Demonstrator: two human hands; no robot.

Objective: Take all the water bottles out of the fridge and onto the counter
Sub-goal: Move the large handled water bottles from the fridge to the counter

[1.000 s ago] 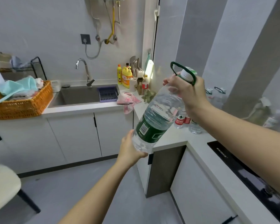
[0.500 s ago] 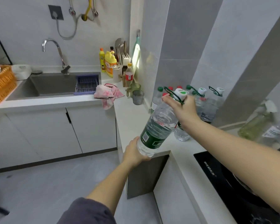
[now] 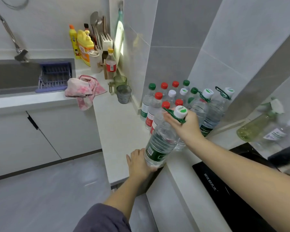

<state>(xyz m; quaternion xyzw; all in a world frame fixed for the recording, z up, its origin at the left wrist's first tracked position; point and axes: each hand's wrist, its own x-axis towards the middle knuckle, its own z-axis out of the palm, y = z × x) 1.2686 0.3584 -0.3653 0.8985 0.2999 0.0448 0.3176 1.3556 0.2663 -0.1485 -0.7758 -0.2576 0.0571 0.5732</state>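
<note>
Since half a second ago the big bottle (image 3: pixel 159 144) has come down from mid-air to low over the counter (image 3: pixel 117 124) corner, and both hands have travelled with it. It is tilted, cap away from the person and base toward the counter's front edge.

The right hand (image 3: pixel 186 126) is clamped round the neck just under the white cap (image 3: pixel 180 112), with the green carry loop (image 3: pixel 172 113) against its fingers. The left hand (image 3: pixel 139 163) cups the base, fingers curled under it. I cannot tell if the base touches the counter or hangs just above it.

Just beyond the right hand, close to its knuckles, stand the small bottles (image 3: pixel 155 106), packed together with red, green and white caps. To the right of that hand are two large bottles (image 3: pixel 211 113) with green loops, against the wall. The black hob (image 3: pixel 224 190) lies under the right forearm. A pink cloth (image 3: pixel 85 89) lies well off to the left of the left hand, by the sink (image 3: pixel 15 76).

Progress, as a judgement: well along. Many bottles are already on the counter, and this one is mid-placement, neither upright nor released. What is left is to stand it up beside the group and let go. The fridge is out of view, so the number remaining inside is unknown.
</note>
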